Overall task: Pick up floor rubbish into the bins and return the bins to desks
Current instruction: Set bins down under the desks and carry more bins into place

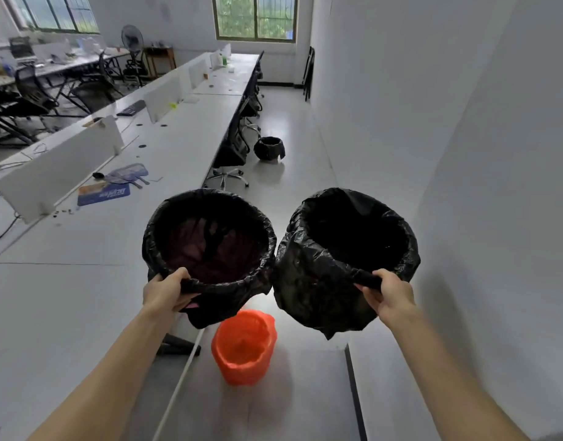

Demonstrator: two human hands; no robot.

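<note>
The person is standing in the aisle between a long desk row (pixel 83 281) on the left and a bare wall (pixel 464 154) on the right, carrying one black-lined bin in each hand above the floor (pixel 289 409). The left hand (pixel 165 292) is gripping the near rim of the left bin (pixel 153 237), fingers curled over the liner edge. The right hand (pixel 391 297) is pinching the near rim of the right bin (pixel 305 291) in the same way. Both bins are hanging on the far side of the hands, mouths up and side by side, almost touching. Whether either is holding rubbish is too dark to tell. An orange-lined bin (pixel 238 374) is sitting on the floor below and between them, and another black bin (pixel 269 151) is resting far down the aisle beside the office chairs (pixel 232 154). What matters for the coming move is that the desks are lying wholly to the left. The left hand's bin is already hanging at the desk edge, while the right one is hanging nearer the wall and would probably be crossing the aisle to reach a desk.
</note>
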